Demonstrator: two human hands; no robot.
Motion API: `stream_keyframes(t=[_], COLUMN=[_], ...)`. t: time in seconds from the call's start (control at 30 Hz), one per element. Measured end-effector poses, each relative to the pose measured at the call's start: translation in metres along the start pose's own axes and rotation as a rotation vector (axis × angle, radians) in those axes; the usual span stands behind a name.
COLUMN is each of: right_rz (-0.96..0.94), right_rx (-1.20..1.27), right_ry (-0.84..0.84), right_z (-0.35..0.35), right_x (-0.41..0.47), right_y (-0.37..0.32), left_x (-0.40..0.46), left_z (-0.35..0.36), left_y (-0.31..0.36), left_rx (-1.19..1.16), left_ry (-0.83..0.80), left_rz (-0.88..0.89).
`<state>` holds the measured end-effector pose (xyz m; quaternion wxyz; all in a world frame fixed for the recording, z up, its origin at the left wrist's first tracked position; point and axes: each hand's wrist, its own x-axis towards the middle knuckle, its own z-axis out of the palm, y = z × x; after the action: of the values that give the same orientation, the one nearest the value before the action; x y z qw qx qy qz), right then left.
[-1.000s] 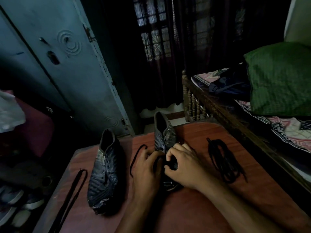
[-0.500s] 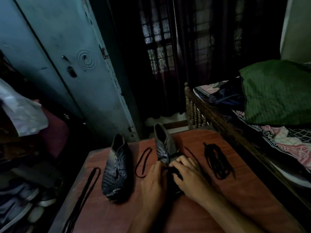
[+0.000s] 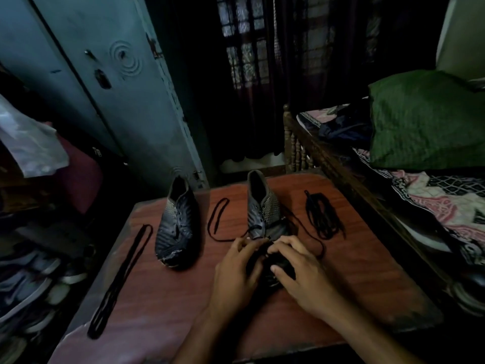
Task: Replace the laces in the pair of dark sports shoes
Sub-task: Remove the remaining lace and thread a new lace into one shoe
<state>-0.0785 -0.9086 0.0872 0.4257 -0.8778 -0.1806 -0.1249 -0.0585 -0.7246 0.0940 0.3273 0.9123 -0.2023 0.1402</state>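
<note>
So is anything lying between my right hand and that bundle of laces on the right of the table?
Only a thin loose lace strand curving off the shoe; otherwise bare table between the right hand and the lace bundle.

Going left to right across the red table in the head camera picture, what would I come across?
Folded black lace → left shoe → loose lace loop → right shoe, with both hands working at its toe → bundled black laces.

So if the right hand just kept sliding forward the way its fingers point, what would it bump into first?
Most likely the laced upper of the shoe it is working on: the right hand rests on that shoe's toe, with its fingers pointing toward the heel. Depth is hard to judge.
</note>
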Motion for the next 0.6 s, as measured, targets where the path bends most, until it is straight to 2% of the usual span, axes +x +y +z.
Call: stream_keyframes(t=[0.13,0.2,0.47,0.6], right_rz=[-0.043,-0.058,-0.069,-0.042], right_rx=[-0.099,-0.073,-0.156,-0.279], right_ry=[-0.003,0.005,0.002,-0.021], right_z=[0.001,-0.002,-0.009,-0.011], right_x=[-0.009,-0.011,-0.020,-0.033], right_y=[0.000,-0.004,-0.013,-0.026], left_x=[-0.002,-0.006,-0.032,-0.049], left_z=[-0.002,-0.002,-0.010,-0.012], left_y=[0.004,0.006,0.025,0.041], left_rx=[-0.001,-0.023,-0.331,-0.181], left_ry=[0.042,0.085,0.187,0.184], left_rz=[0.016,0.005,-0.090,-0.077])
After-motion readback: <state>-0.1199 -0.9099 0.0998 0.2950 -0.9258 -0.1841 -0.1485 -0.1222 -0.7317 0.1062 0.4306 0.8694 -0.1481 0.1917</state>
